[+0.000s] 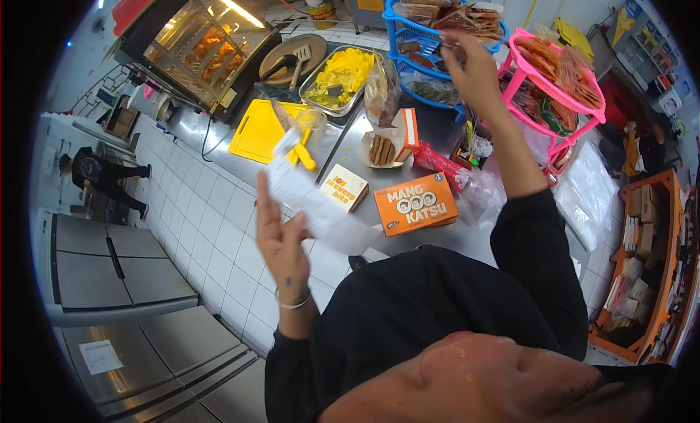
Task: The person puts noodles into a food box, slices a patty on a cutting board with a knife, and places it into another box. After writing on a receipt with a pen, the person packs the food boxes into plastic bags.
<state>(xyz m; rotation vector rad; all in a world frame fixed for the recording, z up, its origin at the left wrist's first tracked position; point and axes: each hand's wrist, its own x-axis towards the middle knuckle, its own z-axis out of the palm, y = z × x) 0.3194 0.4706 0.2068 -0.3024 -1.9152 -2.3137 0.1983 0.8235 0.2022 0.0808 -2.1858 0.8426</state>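
Observation:
My left hand (281,237) holds a long white paper slip (311,199) between thumb and fingers, over the counter's near edge. My right hand (467,62) is raised at a tiered blue plastic basket rack (391,18) full of small packets; its fingertips seem pinched, and what they hold is unclear. Between the hands on the steel counter stand a closed orange printed box (415,204), a closed white box (343,188) and an open carton (410,133) with browned patties (382,151). A red and clear plastic bag (443,163) lies right of the carton.
A yellow cutting board (257,130) with a knife (283,117) and a metal tray of yellow food (339,73) lie at the left. Beyond stands a lit glass food warmer (202,46). A pink basket rack (558,89) stands right. A person (95,171) is at far left.

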